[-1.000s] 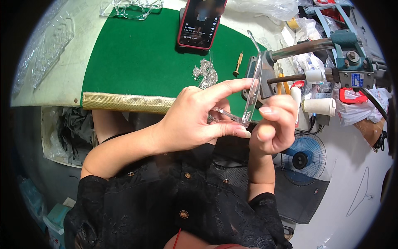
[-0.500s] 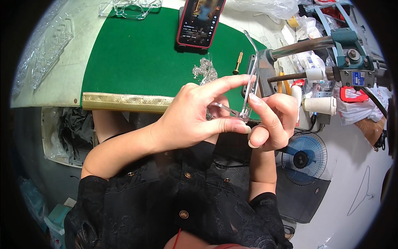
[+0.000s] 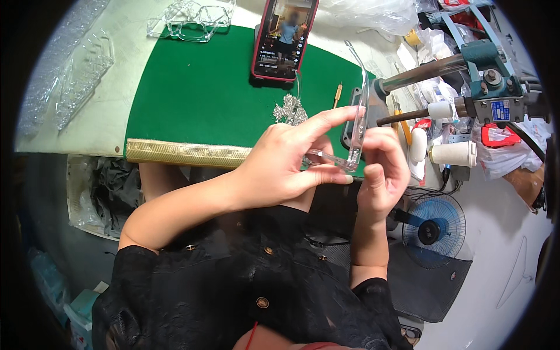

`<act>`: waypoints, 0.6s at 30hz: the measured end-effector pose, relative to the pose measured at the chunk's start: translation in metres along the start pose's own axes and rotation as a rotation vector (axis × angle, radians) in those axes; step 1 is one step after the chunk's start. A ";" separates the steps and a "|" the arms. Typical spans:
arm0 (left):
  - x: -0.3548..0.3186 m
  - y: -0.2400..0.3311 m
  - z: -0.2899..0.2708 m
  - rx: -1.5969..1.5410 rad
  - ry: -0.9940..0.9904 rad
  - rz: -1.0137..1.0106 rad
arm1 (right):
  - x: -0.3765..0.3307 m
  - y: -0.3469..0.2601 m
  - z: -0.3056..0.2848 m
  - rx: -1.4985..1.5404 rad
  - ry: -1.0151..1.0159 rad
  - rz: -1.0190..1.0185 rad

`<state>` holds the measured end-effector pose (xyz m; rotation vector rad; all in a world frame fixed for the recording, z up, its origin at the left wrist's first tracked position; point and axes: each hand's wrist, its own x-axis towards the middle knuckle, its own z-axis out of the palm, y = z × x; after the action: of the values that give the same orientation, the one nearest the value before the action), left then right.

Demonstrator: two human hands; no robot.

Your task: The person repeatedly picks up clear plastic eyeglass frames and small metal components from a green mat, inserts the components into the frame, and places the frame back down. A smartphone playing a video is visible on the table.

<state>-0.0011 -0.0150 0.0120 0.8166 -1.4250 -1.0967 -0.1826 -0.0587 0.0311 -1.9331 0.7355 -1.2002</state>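
Observation:
My left hand (image 3: 286,166) pinches a clear eyeglass frame (image 3: 335,158) between thumb and fingers. Its index finger stretches across to the raised clear temple (image 3: 363,87), close above the hinge corner. Right beside that temple is my right hand (image 3: 385,175), with bent fingers and the thumb sticking up apart from them. The right fingertips are partly hidden behind the temple, so whatever they hold does not show. Beyond my left hand lies a heap of tiny silvery pieces (image 3: 290,109) on the green mat (image 3: 192,93). A slim brass-coloured screwdriver (image 3: 338,94) lies close to the temple.
A phone in a red case (image 3: 286,44) stands at the mat's far edge. Clear frames (image 3: 192,23) lie at the far left, with bagged ones beside them. A bench press (image 3: 490,76) and a white cup (image 3: 455,154) are at right. A gold strip (image 3: 186,150) edges the table.
My right hand has drawn back from the hinge corner, curling its fingers and raising its thumb. My left hand still holds the glasses. The whole view has shifted slightly.

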 end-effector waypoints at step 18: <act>0.105 -0.039 0.086 -0.034 -0.046 0.216 | 0.029 0.020 -0.106 0.340 0.212 0.193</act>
<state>-0.1052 -0.1096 0.0143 0.6015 -1.4910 -0.9762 -0.2693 -0.1230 0.0603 -1.4410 0.7523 -1.3254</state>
